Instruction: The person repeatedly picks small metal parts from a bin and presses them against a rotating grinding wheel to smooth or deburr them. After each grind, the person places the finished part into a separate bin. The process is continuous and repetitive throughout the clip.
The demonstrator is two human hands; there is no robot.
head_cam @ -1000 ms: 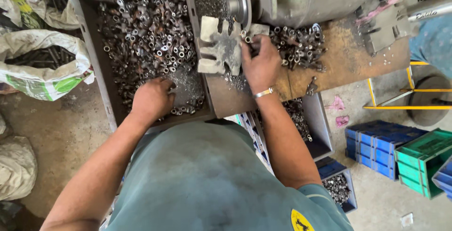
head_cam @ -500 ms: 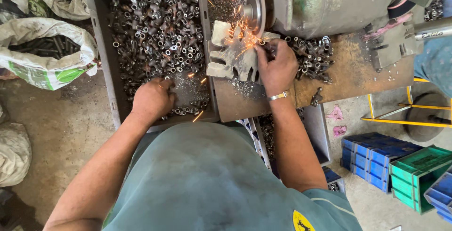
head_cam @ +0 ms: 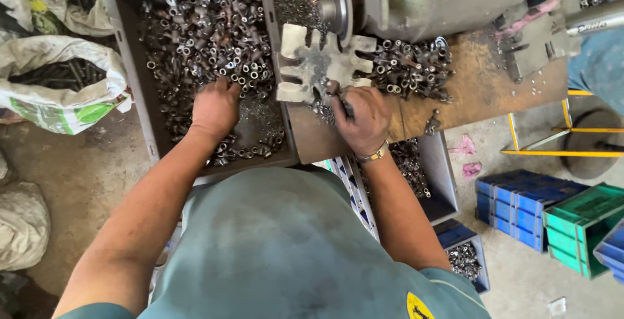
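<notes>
At centre frame, the right hand (head_cam: 364,120) is closed around a small dark metal part (head_cam: 343,106) held on the slotted grey steel rest (head_cam: 318,68) facing the grinding wheel (head_cam: 336,8), while the left hand (head_cam: 214,107), fingers curled, digs among loose metal fittings in the grey plastic crate (head_cam: 130,65) at upper left, apparently picking one.

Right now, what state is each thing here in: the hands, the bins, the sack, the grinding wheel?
Left hand: palm down in the parts.
Right hand: closed on a small metal part.
Grey plastic bin: partly full of small metal parts.
White woven sack: open, dark rods inside.
Grinding wheel: no sparks showing.
</notes>
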